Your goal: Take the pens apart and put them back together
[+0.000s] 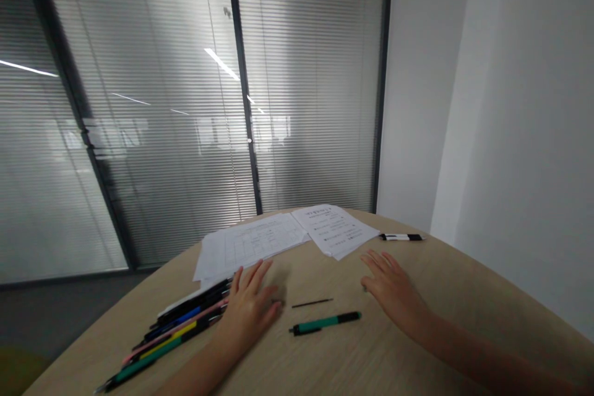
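My left hand (250, 304) is open, its fingers spread beside the right ends of several pens lying side by side; whether it touches them I cannot tell. Among them are a green pen (149, 356), a yellow pen (175, 339) and a blue pen (182, 320), with pink and black ones too. On the right, my right hand (387, 284) is open over the table, fingers stretched forward. A tiny dark spot shows by its thumb, too small to name. Between the hands lie a thin dark pen refill (312, 303) and a green and black pen (327, 323).
Printed sheets (260, 240) and another printed page (335, 230) lie at the far side of the round wooden table (371, 359). A white and black pen (401, 237) rests near the right edge. Behind stands a glass partition with blinds (310, 99); a white wall (524, 136) is on the right.
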`<state>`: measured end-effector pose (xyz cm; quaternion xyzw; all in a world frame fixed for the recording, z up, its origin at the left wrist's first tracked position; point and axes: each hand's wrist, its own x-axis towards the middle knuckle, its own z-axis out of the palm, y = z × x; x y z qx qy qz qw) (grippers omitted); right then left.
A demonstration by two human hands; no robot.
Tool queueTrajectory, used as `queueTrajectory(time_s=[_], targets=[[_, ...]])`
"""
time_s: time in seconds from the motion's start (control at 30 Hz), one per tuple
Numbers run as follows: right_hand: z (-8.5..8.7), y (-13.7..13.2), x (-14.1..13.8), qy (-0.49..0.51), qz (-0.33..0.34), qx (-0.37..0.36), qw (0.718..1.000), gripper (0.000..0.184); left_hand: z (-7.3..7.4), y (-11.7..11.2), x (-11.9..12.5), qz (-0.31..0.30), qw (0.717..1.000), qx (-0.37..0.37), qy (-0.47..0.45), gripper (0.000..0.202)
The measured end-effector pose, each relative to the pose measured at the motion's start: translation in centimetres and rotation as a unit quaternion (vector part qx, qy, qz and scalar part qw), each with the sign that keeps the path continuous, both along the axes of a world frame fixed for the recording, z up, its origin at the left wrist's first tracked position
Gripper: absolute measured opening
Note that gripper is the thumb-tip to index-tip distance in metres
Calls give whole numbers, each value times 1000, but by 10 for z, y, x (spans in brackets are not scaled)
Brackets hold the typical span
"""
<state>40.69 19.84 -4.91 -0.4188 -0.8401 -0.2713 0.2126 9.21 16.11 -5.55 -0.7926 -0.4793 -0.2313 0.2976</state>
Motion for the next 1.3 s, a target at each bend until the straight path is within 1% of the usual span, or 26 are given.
queueTrajectory(time_s=[0.07,0.17,0.3,0.4,0.5,0.6,0.7,0.8,0.87,0.97,1.07,1.17,1.3], targets=[[-1,1,0,-19,0,-3,1000,26,3,-3,2,-23,1000,-6,4,15],[-2,1,0,-27,17,-18,999,29,8,-8,5,-47,999,-20,14,16],[-5,2,0,24,47,-43,998,30,11,-11,7,-59,997,-37,21,20],[-7,5,0,38,39,-36,998,29,12,-11,6,-62,997,-42,21,22],[-5,3,-2,44,35,-30,998,26,15,-13,7,-71,996,-46,31,23],[2,-8,-6,53,59,-61,995,23,16,-19,16,-83,995,-47,40,22],[6,-21,-10,49,98,-126,986,17,13,-26,28,-107,993,-41,35,23],[6,-27,-12,42,111,-175,977,16,7,-29,38,-124,991,-39,28,30],[6,-29,-13,40,112,-184,976,11,2,-28,41,-116,992,-37,10,29],[8,-30,-14,47,115,-186,975,8,-3,-26,42,-91,995,-40,-24,22],[11,-31,-17,65,123,-186,973,9,-6,-23,41,-94,993,-58,-29,16],[15,-32,-18,93,132,-183,970,9,-6,-23,40,-109,991,-68,-37,11],[20,-30,-16,123,145,-189,963,10,-2,-23,36,-99,989,-99,-44,16]])
